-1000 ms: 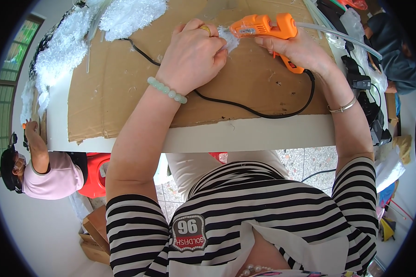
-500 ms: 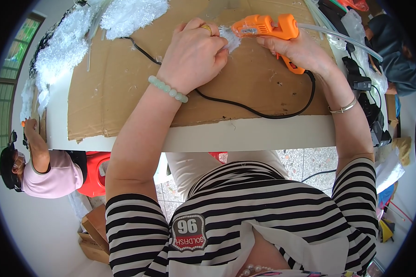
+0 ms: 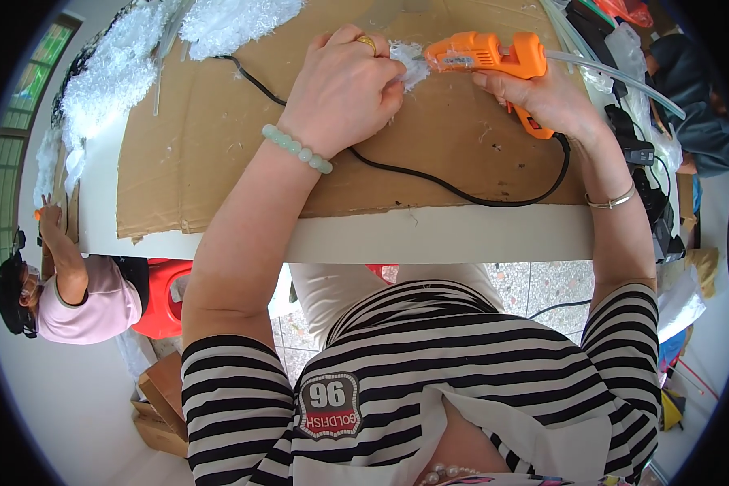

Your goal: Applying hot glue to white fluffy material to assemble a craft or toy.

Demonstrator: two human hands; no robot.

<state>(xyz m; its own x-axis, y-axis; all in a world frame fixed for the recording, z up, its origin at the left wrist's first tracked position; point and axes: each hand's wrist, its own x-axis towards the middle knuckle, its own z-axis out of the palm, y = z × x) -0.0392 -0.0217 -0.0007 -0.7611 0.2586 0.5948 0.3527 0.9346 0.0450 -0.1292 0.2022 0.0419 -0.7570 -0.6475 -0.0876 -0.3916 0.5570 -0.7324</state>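
The glue gun sits in the right hand, which is wrapped around its handle, the body standing out above the thumb and the nozzle pointing left. It is bright orange, with slots along its side; a long translucent glue stick sticks out of its rear, and a black cord leaves the base of the handle, curving toward the near edge and on behind the left wrist. The left hand, fingers curled, pinches a white tuft, which pokes out right of the fingertips, frayed and wispy. The nozzle is right at the tuft's edge; whether they touch I cannot tell.

Beneath both hands lies a brown cardboard sheet, scuffed and dotted with dark specks, on a white counter. Beyond the left hand is a shiny white fluffy bundle. Farther off at left, a co-worker in pink sits on a red stool.
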